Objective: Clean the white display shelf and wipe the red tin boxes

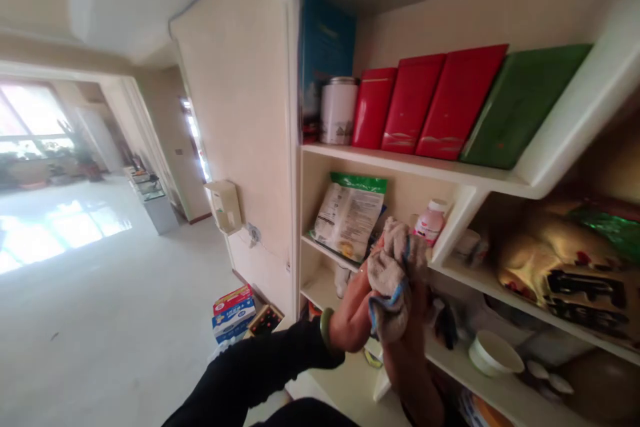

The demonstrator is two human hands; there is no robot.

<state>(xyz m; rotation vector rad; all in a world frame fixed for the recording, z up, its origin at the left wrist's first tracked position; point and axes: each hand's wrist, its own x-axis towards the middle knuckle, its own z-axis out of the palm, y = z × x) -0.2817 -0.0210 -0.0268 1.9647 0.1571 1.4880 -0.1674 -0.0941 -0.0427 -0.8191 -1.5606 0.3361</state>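
A grey-beige cloth [395, 273] with a blue edge is bunched between my hands, in front of the shelf unit. My left hand [353, 317], with a green bangle at the wrist, grips it from the left. My right hand [417, 307] holds it from the right and below, its fingers mostly covered by the folds. Close behind the cloth, on the middle shelf, are a pink bottle [430, 220] with a white cap and a plastic packet [350, 217] with a green top, leaning back.
On the upper shelf [400, 161] stand a white canister [339, 110], several red boxes [420, 103] and a green box [527, 103]. A gold figure [540, 253] and a white bowl [495, 352] sit at right. Cartons [233, 313] lie on the floor by the wall.
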